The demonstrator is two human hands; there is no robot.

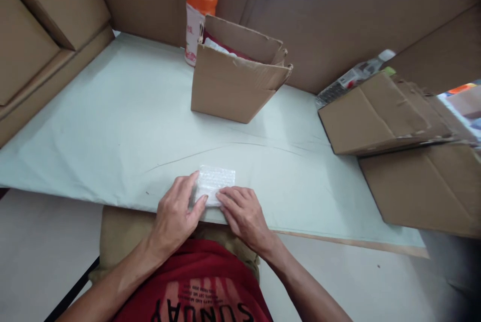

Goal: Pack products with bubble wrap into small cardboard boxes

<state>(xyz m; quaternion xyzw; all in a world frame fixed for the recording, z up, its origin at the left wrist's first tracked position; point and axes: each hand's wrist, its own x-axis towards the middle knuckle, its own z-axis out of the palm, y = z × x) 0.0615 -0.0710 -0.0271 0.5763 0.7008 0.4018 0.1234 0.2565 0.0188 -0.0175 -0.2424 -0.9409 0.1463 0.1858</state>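
red shirt point(195, 282) print "SUNDAY", upside down

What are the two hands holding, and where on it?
A small white bubble-wrap packet, pressed flat on the table: left hand on its left edge, right hand on its near edge.
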